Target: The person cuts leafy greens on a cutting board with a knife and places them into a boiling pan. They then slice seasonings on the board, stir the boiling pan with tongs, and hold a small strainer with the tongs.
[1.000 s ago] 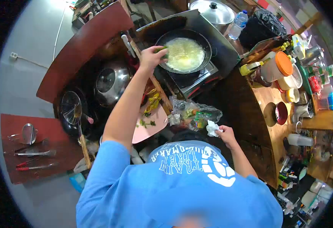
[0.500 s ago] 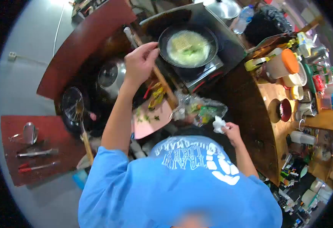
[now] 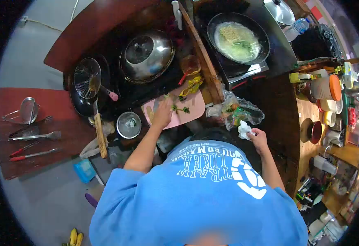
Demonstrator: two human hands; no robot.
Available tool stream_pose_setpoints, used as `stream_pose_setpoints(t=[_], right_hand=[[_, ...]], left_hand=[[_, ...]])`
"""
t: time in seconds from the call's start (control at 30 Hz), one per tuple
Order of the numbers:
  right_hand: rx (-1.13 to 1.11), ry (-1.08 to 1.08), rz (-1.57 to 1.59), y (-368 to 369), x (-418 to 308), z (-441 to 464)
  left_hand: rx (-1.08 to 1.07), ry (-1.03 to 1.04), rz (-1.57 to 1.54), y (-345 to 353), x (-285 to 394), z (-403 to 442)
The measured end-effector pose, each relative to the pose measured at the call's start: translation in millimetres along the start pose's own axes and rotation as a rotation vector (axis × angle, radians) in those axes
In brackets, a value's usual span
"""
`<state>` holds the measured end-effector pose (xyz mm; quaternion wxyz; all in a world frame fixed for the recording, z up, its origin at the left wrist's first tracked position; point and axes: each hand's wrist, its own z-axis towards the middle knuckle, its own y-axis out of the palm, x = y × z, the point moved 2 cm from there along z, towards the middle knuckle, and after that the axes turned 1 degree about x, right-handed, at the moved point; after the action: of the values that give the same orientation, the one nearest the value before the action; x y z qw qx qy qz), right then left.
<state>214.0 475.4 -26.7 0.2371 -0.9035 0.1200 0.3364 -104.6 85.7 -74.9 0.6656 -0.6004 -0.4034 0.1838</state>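
Observation:
My left hand reaches over the pink cutting board, its fingers stretched out and slightly blurred. Beside the fingers lies what looks like a knife, partly covered by the hand. Green leafy sprigs lie on the board just right of the hand. In my right hand is a crumpled white tissue, gripped between the fingers. A clear plastic bag with vegetables lies just above it. The frying pan on the stove holds a noodle block and greens in pale, bubbling liquid.
A lidded wok stands behind the board, with a mesh skimmer over another pan at left. A small strainer sits left of the board. Tongs rest on the red table. Jars fill the wooden shelf at right.
My left hand has moved from beside the frying pan down to the cutting board. My right hand still holds the tissue. The view has shifted, and the small strainer now shows.

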Motion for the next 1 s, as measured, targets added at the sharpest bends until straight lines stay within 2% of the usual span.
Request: stream_pose_setpoints(t=[0.03,0.07,0.13,0.33,0.43,0.47,0.7,0.77,0.83,0.9,0.93,1.0], right_hand=[[0.010,-0.008,-0.050,0.9,1.5,-0.3],[0.020,-0.017,-0.099,1.6,3.8,-0.3],[0.016,-0.029,-0.090,3.0,8.8,-3.0],[0.057,0.009,-0.036,13.7,29.4,-20.2],[0.065,0.046,-0.030,22.0,37.5,-31.7],[0.061,0.047,-0.052,25.9,36.0,-35.1],[0.102,-0.001,-0.170,25.3,46.3,-47.2],[0.102,0.002,-0.181,22.4,56.3,-44.1],[0.136,-0.060,-0.234,20.9,59.1,-46.7],[0.125,-0.014,-0.175,24.1,59.6,-52.7],[0.122,0.027,-0.122,26.0,59.2,-55.6],[0.115,-0.003,-0.156,32.1,69.3,-53.3]], left_hand=[[0.011,0.134,0.004,5.0,-1.5,9.6],[0.013,0.129,-0.002,10.6,-5.6,18.3],[-0.059,0.100,0.033,18.9,-11.2,32.7],[-0.058,-0.010,-0.011,29.0,-14.9,26.0],[-0.055,-0.058,0.110,2.5,19.0,23.9],[0.081,-0.014,0.107,11.2,20.4,26.7],[0.038,-0.109,0.194,50.4,32.7,59.1],[-0.003,-0.091,0.089,38.3,30.4,54.2],[0.020,-0.060,0.168,34.3,27.3,45.0],[0.116,0.086,0.104,26.1,32.3,29.6],[0.109,0.055,-0.008,15.9,44.0,25.9],[0.046,0.087,0.034,21.1,47.3,22.0]])
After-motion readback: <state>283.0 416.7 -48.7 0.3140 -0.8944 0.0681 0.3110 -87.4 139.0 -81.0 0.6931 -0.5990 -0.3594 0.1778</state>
